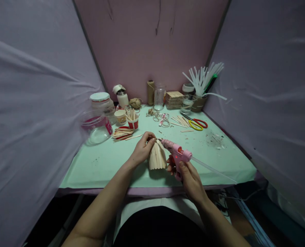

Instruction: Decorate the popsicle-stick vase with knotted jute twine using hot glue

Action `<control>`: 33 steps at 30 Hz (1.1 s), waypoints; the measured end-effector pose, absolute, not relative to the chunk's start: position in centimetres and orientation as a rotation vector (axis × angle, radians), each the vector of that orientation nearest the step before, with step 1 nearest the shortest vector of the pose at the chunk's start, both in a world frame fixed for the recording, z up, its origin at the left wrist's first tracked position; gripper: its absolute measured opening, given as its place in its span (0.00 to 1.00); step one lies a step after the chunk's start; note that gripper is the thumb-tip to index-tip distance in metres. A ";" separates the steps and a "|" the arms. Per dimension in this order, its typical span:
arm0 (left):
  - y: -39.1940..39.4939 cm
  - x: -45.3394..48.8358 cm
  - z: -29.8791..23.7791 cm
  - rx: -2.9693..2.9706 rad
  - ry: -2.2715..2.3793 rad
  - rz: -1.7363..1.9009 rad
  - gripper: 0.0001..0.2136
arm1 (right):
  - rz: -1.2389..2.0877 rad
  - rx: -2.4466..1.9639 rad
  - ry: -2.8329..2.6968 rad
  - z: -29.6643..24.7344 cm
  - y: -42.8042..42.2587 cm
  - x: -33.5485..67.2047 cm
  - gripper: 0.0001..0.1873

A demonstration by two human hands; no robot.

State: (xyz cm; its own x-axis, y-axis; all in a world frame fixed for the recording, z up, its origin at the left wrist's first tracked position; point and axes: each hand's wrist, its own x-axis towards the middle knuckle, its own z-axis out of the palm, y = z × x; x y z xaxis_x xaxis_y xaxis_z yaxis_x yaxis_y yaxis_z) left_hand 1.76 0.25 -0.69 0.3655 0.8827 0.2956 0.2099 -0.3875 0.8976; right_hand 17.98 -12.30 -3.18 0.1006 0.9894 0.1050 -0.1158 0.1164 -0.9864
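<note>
My left hand (141, 149) pinches the top of a small cone-shaped piece made of wooden craft sticks (157, 157) that stands on the mint-green table (103, 164). My right hand (185, 175) is wrapped round the handle of a pink glue gun (177, 153). Its nozzle points left, right at the top of the stick piece, and a clear glue stick (211, 168) juts out of its back toward the right.
Loose wooden sticks (123, 133) and a red cup of sticks (133, 121) lie at the left, beside clear plastic jars (97, 128). Scissors (197, 123), twine (135, 103), a glass jar (159, 96), stacked wood squares (174, 99) and a holder of glue sticks (201, 84) line the back. Cloth walls enclose the table.
</note>
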 end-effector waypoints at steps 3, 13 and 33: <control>0.1 2.0 -0.9 1.796 0.974 1.077 0.06 | 1.098 -1.112 -1.094 -3.2 -12.4 18.0 0.22; -0.5 2.3 0.5 1.798 0.960 0.990 0.06 | 1.072 -1.112 -1.039 -3.8 -12.8 18.3 0.23; -0.5 2.6 -1.1 1.617 0.924 1.107 0.04 | 1.026 -1.275 -1.149 -1.6 -12.9 18.3 0.27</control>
